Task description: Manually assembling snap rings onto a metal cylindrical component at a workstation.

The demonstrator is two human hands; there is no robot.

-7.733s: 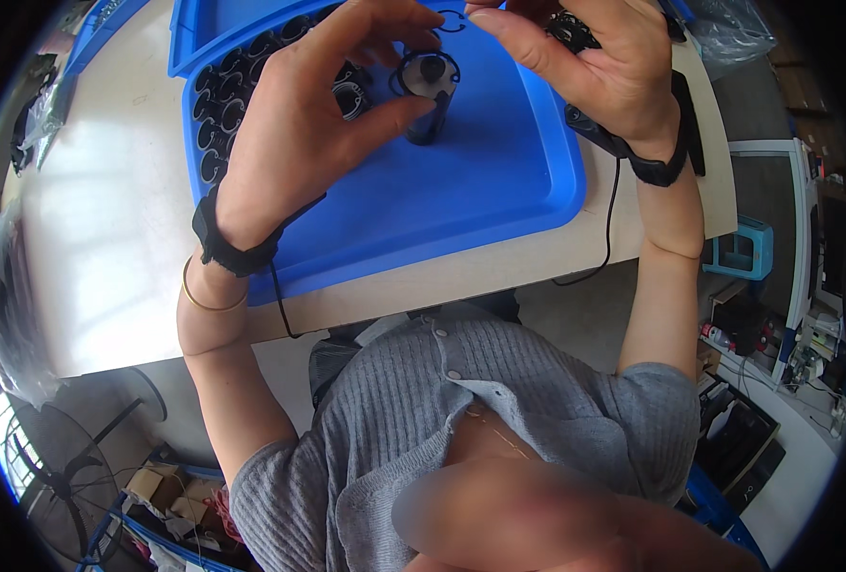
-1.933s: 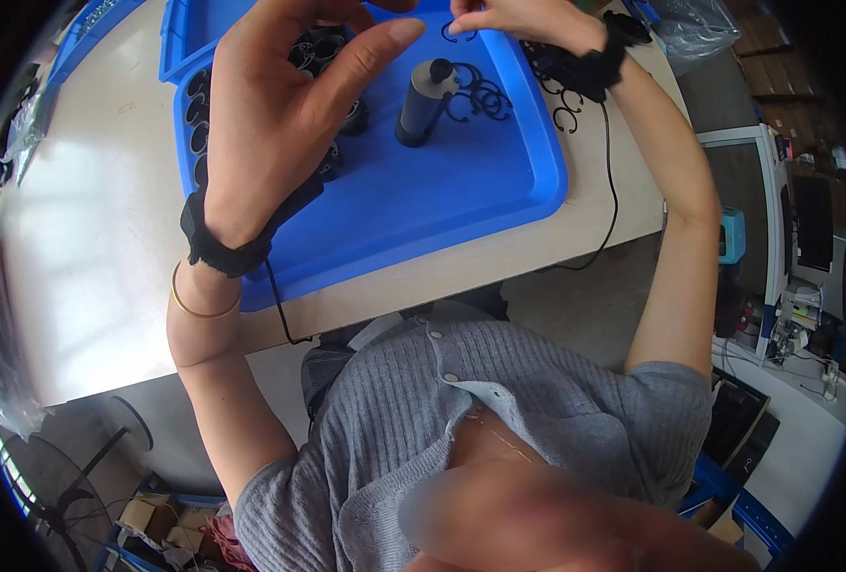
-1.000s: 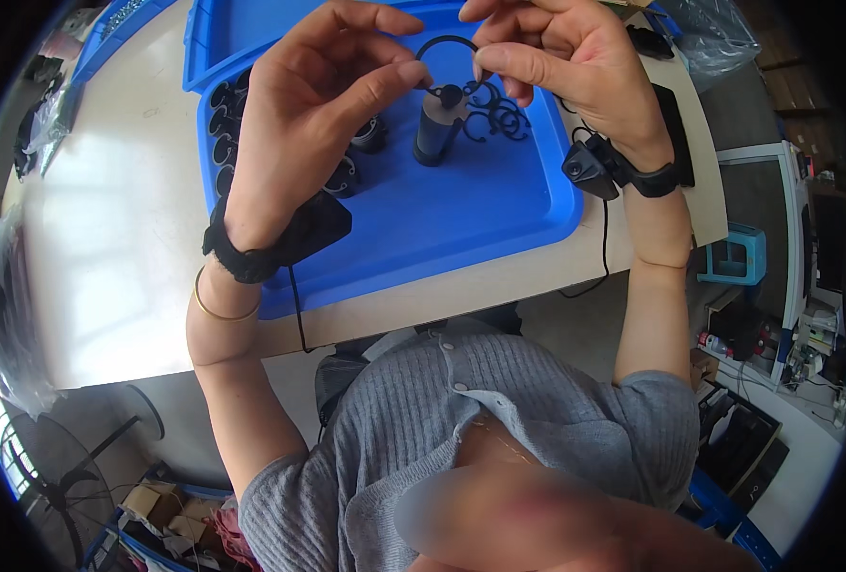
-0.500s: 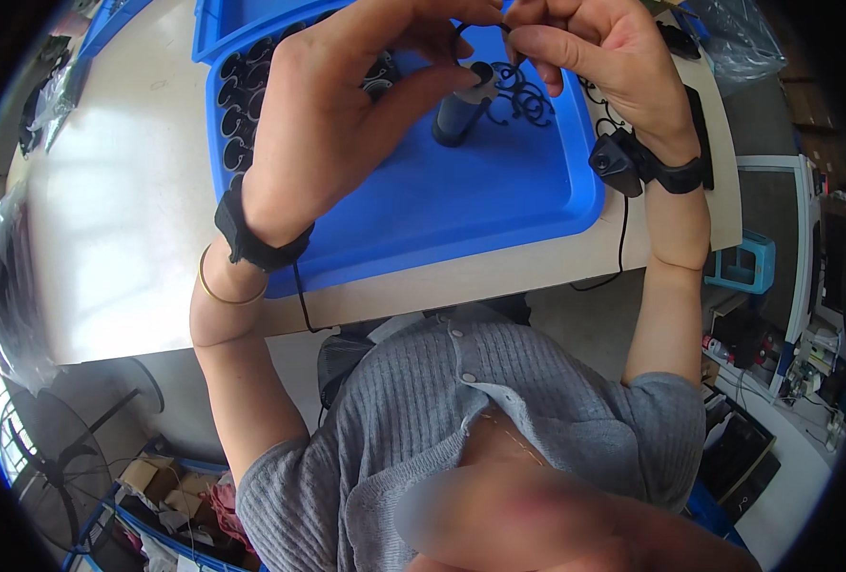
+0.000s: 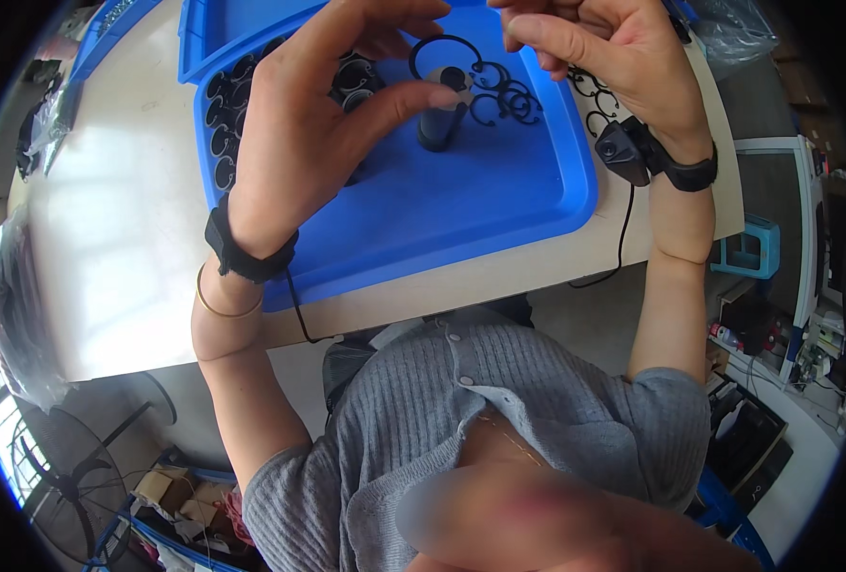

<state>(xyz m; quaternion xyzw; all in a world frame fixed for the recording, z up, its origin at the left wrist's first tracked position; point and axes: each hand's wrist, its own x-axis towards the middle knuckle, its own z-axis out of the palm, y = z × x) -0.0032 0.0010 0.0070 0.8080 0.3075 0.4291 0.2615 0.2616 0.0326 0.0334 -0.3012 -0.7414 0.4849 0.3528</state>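
Note:
A large black snap ring (image 5: 445, 38) is at the top of a dark upright cylinder (image 5: 437, 129) with a lighter top and a dark round opening. My left hand (image 5: 318, 110) arches over the left of the blue tray (image 5: 442, 210), its thumb at the cylinder's top and its fingers apart from the thumb. I cannot tell whether the thumb touches the cylinder. To the right of the ring, my right hand (image 5: 599, 57) is raised with loosely bent fingers and nothing visible in them. Several black snap rings (image 5: 511, 101) lie in the tray beside the cylinder.
Dark curved parts (image 5: 221, 143) line the tray's left side, partly behind my left hand. More black rings (image 5: 597, 122) lie on the pale table (image 5: 123, 238) right of the tray. Another blue tray (image 5: 242, 29) stands behind. A cable (image 5: 623, 234) hangs from the right wrist camera (image 5: 623, 153).
Both hands were together at the ring; now they have drawn apart, the left one leftward. The ring shows lower and farther left, by the cylinder's top, away from the right fingers.

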